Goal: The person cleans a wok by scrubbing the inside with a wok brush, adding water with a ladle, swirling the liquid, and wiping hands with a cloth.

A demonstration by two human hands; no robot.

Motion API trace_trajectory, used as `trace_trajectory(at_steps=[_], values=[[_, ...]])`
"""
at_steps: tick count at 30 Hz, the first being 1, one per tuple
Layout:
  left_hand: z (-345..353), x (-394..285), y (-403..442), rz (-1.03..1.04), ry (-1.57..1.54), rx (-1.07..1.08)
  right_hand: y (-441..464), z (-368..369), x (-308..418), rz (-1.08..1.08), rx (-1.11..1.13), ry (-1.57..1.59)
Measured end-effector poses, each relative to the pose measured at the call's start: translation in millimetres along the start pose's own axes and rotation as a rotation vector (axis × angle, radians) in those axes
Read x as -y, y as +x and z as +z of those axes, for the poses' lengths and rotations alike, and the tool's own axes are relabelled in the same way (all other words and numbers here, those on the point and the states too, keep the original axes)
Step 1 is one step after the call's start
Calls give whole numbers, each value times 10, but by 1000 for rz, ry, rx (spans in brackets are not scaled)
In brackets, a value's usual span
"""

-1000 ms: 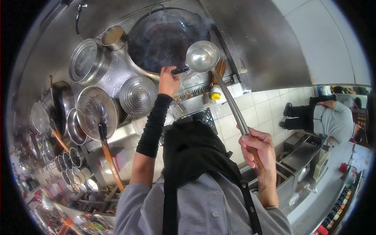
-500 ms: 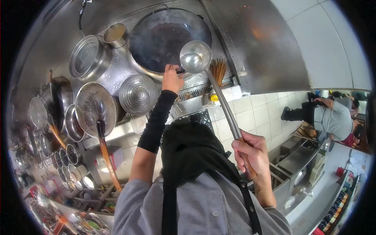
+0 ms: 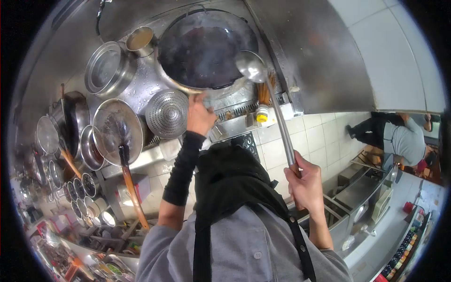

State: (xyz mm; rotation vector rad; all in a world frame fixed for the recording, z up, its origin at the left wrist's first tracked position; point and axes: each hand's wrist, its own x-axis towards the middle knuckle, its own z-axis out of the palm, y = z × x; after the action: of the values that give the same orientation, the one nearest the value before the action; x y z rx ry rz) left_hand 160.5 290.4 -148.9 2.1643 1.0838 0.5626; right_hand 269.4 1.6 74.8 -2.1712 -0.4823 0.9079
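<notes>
A large dark wok (image 3: 202, 51) sits at the top centre with faint steam over it. My right hand (image 3: 304, 181) is wrapped round the wooden end of a long metal ladle (image 3: 282, 127), whose bowl is over the wok's right edge. My left hand (image 3: 201, 115), below a black sleeve, is just off the wok's near rim, slightly blurred, and its fingers look apart with nothing in them. Left of it lies a round perforated strainer (image 3: 167, 114). A bamboo brush (image 3: 264, 93) and a yellow-capped container (image 3: 261, 113) stand right of the wok.
On the left are a lidded pot (image 3: 105, 68), a small pot of liquid (image 3: 140, 41), a wooden-handled mesh strainer (image 3: 117, 131) and several seasoning bowls (image 3: 88, 184). A co-worker (image 3: 404, 141) stands at the far right beside a steel counter (image 3: 359, 188).
My left hand has come off the wok's near rim towards me. The ladle's bowl has shifted right and tilted. The co-worker has changed posture.
</notes>
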Motion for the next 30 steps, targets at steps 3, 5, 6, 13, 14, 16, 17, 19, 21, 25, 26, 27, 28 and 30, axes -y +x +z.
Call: trace_trajectory(at_steps=[3,5,6,13,14,16,17,19,21,25,26,27,28,30], values=[[-139,41,-329,-12,-51,46,176,152,97,-203,-90,-326],[-220,71,-552,-43,-80,77,362,283,228,-298,-78,-368],[-274,81,-646,-64,-99,99,474,378,314,-361,-50,-357],[-717,109,-1062,-155,-268,151,1780,1827,1508,-708,233,-307],[-797,113,-1105,-151,-241,138,2051,2165,1701,-813,255,-311],[-951,119,-1195,-205,-258,145,2605,2912,2040,-960,297,-337],[-1005,157,-1246,-215,-274,134,2828,3269,2238,-1005,317,-362],[-1098,247,-1361,-260,-264,114,3048,3858,2656,-826,439,-409],[-1190,310,-1462,-290,-253,80,3086,4253,2995,-827,500,-476],[-1381,417,-1624,-360,-268,34,3245,4969,3268,-594,594,-356],[-1407,440,-1646,-383,-286,36,3274,5077,3281,-480,665,-239],[-1429,459,-1655,-405,-302,35,3339,5194,3286,-364,730,-121],[-1442,477,-1659,-424,-318,35,3619,5468,3118,-125,848,357],[-1449,497,-1652,-440,-343,36,3847,5463,2897,232,1044,788]])
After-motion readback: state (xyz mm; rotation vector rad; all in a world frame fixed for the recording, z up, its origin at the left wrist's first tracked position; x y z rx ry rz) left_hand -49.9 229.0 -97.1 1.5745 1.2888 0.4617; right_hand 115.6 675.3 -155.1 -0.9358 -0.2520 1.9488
